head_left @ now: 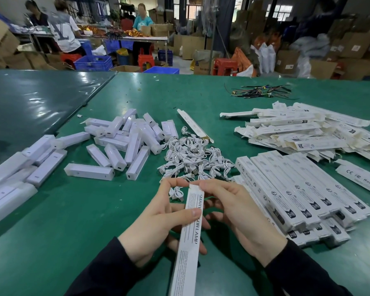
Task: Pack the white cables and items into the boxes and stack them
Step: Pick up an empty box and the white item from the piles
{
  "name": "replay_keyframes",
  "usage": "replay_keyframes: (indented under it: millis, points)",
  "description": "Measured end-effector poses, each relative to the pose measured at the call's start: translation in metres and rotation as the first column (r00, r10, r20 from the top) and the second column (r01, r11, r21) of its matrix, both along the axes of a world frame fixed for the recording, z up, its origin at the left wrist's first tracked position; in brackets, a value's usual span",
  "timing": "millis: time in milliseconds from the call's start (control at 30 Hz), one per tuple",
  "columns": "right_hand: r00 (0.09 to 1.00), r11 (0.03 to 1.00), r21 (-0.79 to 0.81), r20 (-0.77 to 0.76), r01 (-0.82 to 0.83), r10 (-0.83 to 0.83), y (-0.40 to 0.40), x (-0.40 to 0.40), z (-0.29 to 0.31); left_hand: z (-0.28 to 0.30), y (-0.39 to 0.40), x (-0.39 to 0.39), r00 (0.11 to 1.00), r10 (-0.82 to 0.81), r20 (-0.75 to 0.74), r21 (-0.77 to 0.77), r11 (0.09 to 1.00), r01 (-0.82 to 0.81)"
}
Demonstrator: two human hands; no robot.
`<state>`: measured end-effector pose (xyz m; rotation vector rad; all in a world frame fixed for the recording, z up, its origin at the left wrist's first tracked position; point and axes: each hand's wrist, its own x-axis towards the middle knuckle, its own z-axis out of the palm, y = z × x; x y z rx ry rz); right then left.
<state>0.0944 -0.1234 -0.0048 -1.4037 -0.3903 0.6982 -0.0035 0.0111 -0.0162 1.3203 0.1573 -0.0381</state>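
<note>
Two hands work over one long white box, held above the green table close to the person's body. The left hand grips the box around its middle, thumb laid across the printed face, fingers curled underneath. The right hand pinches the small flap at the box's far end, where the left forefinger also reaches in.

Just beyond the fingertips lies a tangled heap of white cables, one loose cable sitting between the hands and the heap. To the right, a tidy row of packed boxes rests side by side, stacked on more of the same beneath. Left of the cables, a jumble of short white lamp units spreads over the table, and longer white pieces lie at the left edge.

Farther back on the right, a loose pile of flat, unfolded box sleeves fans out, and a single flat sleeve lies apart behind the cables. Past that, a small bundle of dark coloured wires sits near the far edge.

Across the room, people stand at another bench among cardboard cartons, blue crates and red stools.
</note>
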Motion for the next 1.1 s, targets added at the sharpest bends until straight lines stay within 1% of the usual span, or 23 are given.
replay_keyframes:
  millis: [133, 267, 433, 467, 533, 633, 733, 767, 867, 900, 1000, 1100]
  points:
    - [0.999, 1.0, -0.005, 0.053, 0.005, -0.005, 0.0, -0.001, 0.001, 0.001, 0.0, 0.0, 1.0, 0.009, -0.016, -0.001, 1.0, -0.009]
    - [0.997, 0.999, 0.015, 0.068, 0.034, -0.035, 0.0, -0.002, 0.0, 0.002, 0.0, 0.0, 1.0, 0.007, -0.018, -0.012, 1.0, -0.007]
    - [0.996, 0.999, 0.04, 0.081, 0.03, -0.033, -0.002, -0.001, -0.001, 0.005, 0.002, -0.001, 0.999, -0.041, -0.03, -0.13, 0.991, 0.036]
    - [0.994, 0.999, 0.04, 0.102, 0.031, -0.035, -0.003, 0.0, -0.001, 0.006, 0.003, 0.0, 0.999, -0.042, -0.029, -0.136, 0.99, 0.038]
    - [0.977, 0.999, 0.026, 0.206, 0.047, -0.051, -0.002, 0.0, -0.003, 0.009, 0.006, 0.001, 0.999, -0.023, -0.034, -0.128, 0.992, 0.018]
    - [0.937, 0.997, 0.061, 0.341, 0.055, -0.073, -0.001, -0.003, -0.007, 0.013, 0.011, 0.001, 0.999, 0.005, -0.049, -0.126, 0.992, -0.012]
    - [0.892, 0.998, 0.053, 0.447, 0.045, -0.064, -0.002, -0.005, -0.01, 0.015, 0.012, -0.001, 0.997, -0.037, -0.064, -0.135, 0.99, 0.028]
    - [0.891, 0.998, 0.043, 0.45, 0.046, -0.061, -0.002, -0.005, -0.011, 0.014, 0.012, -0.001, 0.997, -0.056, -0.06, -0.136, 0.99, 0.047]
    - [0.94, 0.998, 0.041, 0.339, 0.038, -0.05, -0.002, -0.002, -0.01, 0.013, 0.012, 0.0, 0.996, -0.076, -0.054, -0.116, 0.991, 0.069]
    - [0.943, 0.998, 0.038, 0.33, 0.044, -0.054, -0.002, -0.002, -0.011, 0.012, 0.012, 0.001, 0.996, -0.069, -0.056, -0.104, 0.993, 0.063]
    - [0.929, 0.995, 0.045, 0.355, 0.093, -0.103, 0.0, -0.006, -0.014, 0.011, 0.011, 0.003, 0.998, -0.008, -0.066, -0.076, 0.997, 0.003]
    - [0.962, 0.994, 0.079, 0.253, 0.081, -0.098, 0.003, -0.012, -0.016, 0.01, 0.011, 0.005, 0.995, 0.074, -0.068, -0.084, 0.993, -0.08]
